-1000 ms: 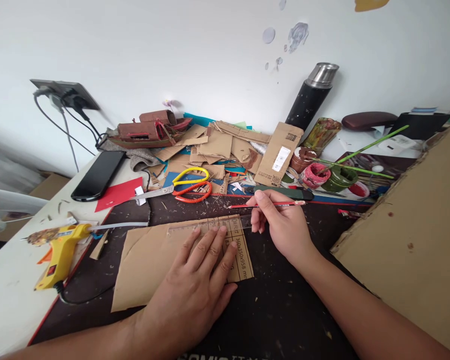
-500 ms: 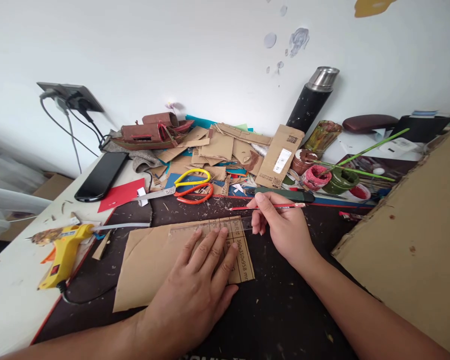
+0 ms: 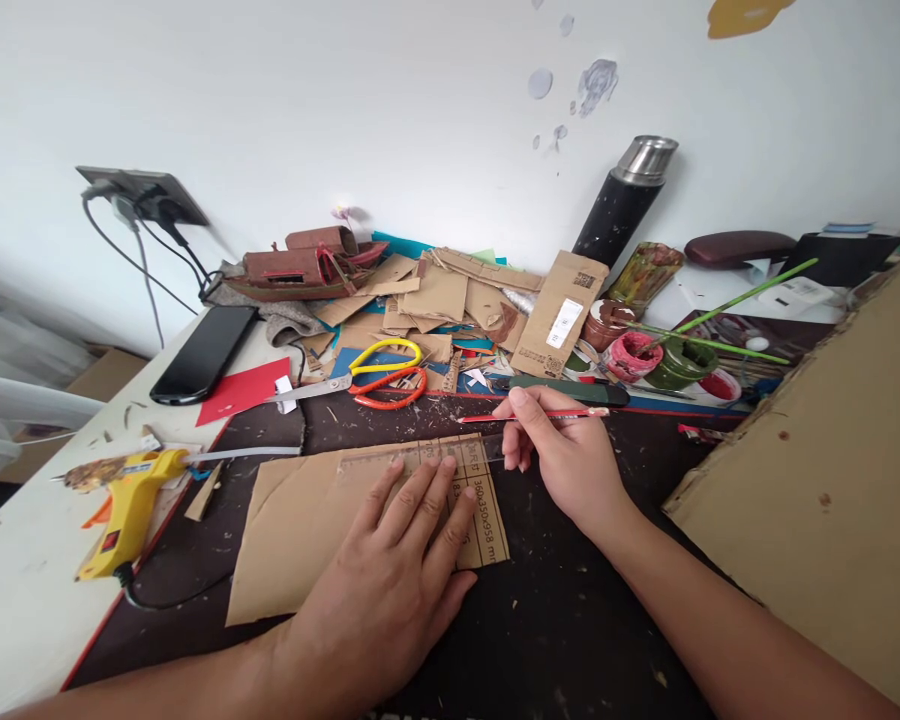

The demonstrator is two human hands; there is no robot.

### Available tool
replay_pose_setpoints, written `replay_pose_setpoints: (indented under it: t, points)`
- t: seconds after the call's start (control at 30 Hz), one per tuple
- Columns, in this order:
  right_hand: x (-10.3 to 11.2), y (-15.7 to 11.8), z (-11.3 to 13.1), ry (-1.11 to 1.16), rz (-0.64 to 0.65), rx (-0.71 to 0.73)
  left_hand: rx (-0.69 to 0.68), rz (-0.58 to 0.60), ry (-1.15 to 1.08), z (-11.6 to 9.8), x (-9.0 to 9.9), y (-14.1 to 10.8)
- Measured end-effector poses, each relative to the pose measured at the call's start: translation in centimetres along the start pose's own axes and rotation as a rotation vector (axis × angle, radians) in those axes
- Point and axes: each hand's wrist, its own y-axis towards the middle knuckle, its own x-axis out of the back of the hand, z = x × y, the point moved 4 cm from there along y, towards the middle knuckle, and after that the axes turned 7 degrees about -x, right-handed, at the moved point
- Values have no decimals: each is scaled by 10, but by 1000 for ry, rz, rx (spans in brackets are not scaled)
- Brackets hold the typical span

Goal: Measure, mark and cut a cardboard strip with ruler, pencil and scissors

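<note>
A brown cardboard piece with printed lines and numbers at its right end lies on the dark mat. My left hand rests flat on it, fingers spread, pressing a clear ruler near the cardboard's far edge. The ruler sticks out past the right edge toward my right hand. That hand is closed around a red pencil, whose tip points left above the mat, just beyond the cardboard. Its lower fingers are by the ruler's right end.
Scissors and cardboard scraps lie beyond the hands. A yellow glue gun and a phone are at left. Paint jars, a black flask and a large cardboard sheet stand at right.
</note>
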Motion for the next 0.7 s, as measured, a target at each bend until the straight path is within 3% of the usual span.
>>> replay_pose_setpoints:
  t: [0.7]
  points:
    - [-1,0,-1,-20,3,-4,-2,-8,9,-1,-1,-1]
